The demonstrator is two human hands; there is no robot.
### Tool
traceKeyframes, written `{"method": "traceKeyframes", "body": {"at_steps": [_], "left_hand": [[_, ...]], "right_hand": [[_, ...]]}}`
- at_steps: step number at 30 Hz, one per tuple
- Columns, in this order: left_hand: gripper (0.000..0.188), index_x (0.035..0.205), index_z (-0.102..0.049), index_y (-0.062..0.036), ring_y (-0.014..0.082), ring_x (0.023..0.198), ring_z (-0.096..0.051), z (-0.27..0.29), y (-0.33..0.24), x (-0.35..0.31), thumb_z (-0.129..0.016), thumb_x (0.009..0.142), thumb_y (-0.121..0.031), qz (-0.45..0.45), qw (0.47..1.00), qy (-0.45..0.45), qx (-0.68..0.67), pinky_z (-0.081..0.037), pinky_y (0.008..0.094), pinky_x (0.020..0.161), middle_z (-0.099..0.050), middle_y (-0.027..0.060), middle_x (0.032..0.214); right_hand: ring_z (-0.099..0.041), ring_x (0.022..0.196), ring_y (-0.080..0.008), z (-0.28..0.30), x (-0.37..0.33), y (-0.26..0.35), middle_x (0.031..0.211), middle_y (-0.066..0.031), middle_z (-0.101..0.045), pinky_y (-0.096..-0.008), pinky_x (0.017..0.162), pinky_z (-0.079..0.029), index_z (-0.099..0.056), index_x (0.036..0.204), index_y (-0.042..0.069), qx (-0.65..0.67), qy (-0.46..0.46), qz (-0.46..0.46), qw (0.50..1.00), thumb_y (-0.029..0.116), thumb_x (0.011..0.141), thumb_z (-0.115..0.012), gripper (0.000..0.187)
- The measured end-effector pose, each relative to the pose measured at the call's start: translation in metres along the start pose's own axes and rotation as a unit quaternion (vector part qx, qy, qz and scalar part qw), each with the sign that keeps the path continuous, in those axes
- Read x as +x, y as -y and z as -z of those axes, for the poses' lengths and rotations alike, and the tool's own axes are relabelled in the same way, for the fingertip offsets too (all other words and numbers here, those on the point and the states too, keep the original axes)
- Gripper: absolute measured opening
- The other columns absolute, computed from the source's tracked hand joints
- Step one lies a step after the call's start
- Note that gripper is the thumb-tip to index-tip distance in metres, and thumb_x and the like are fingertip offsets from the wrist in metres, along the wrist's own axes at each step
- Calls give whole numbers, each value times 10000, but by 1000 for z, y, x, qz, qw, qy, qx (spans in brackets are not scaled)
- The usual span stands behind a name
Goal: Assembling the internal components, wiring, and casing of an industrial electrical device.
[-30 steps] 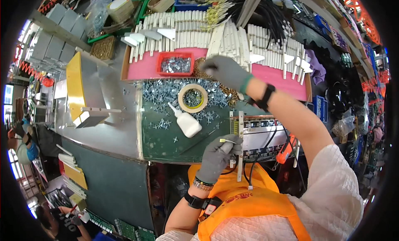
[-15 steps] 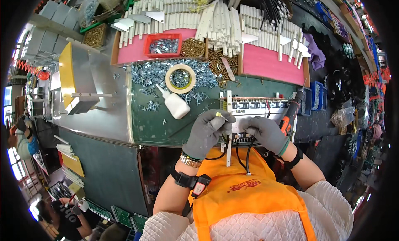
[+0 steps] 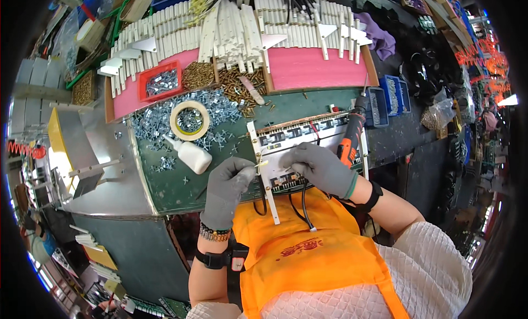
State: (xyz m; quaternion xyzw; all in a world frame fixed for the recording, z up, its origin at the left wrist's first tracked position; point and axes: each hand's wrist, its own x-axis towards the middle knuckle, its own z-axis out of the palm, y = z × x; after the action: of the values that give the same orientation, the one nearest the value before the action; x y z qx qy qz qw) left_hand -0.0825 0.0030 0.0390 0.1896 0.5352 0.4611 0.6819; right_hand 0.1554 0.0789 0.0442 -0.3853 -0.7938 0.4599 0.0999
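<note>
My left hand (image 3: 226,188), in a grey glove, pinches a thin pale strip with a yellowish part (image 3: 263,163) beside the white upright bar (image 3: 267,195). My gloved right hand (image 3: 325,168) is closed over the panel, its fingertips pressed together; what lies in them is too small to make out. Under both hands is a white panel assembly (image 3: 333,140) with rows of black components and a red wire. Black cables (image 3: 304,206) hang from its near edge onto my orange apron (image 3: 313,253). An orange and black power screwdriver (image 3: 350,140) lies across the panel's right end.
Left of the panel stand a white squeeze bottle (image 3: 194,158) and a tape roll (image 3: 190,121) on loose metal clips (image 3: 220,107). Behind are a red tray (image 3: 160,81), brass screws (image 3: 239,91) and stacked white bars (image 3: 234,36). Blue bins (image 3: 391,95) stand right.
My view has turned, so the bench appears shifted left. My left hand has moved down beside the white bar with the strip; my right hand has come closer over the panel.
</note>
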Motion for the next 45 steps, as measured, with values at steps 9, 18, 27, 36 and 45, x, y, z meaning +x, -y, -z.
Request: {"method": "traceKeyframes", "body": {"at_steps": [9, 18, 27, 36, 45], "left_hand": [[83, 886, -674, -20, 186, 625, -583, -24, 19, 1, -666, 864, -100, -189, 919, -86, 336, -466, 320, 595, -627, 78, 727], [122, 740, -611, -84, 319, 624, -615, -51, 36, 7, -663, 808, -171, -217, 792, -98, 562, -479, 426, 569, -612, 108, 665], [190, 729, -590, -86, 313, 612, -627, -61, 40, 11, -634, 837, -236, -191, 720, -138, 653, -485, 432, 569, -616, 119, 655], [170, 757, -600, -76, 340, 641, -625, -60, 38, 10, -655, 832, -219, -183, 746, -130, 627, -490, 442, 597, -618, 130, 678], [217, 796, -592, -23, 343, 657, -610, -58, 36, 12, -685, 867, -206, -167, 785, -121, 585, -463, 435, 602, -615, 142, 687]], "right_hand": [[-586, 748, -183, -1, 4, 3, 800, -83, -598, -303, 714, -494, -643, 1031, 10, 132, -32, -117, 984, 47, 842, -628, 194], [-648, 753, -271, -5, 0, 9, 813, -109, -639, -350, 694, -525, -615, 965, 36, 40, -43, -123, 991, 87, 821, -651, 156], [-647, 820, -317, -8, -4, -4, 844, -134, -645, -400, 735, -529, -632, 923, 50, -43, -12, -13, 999, 164, 840, -642, 141], [-629, 843, -322, -14, 2, -6, 880, -125, -625, -423, 739, -523, -640, 872, 69, -189, -4, 8, 982, 165, 819, -631, 110], [-638, 795, -306, -17, 2, -6, 826, -118, -627, -409, 693, -527, -664, 819, 77, -244, 7, 31, 969, 178, 809, -637, 105]]}}
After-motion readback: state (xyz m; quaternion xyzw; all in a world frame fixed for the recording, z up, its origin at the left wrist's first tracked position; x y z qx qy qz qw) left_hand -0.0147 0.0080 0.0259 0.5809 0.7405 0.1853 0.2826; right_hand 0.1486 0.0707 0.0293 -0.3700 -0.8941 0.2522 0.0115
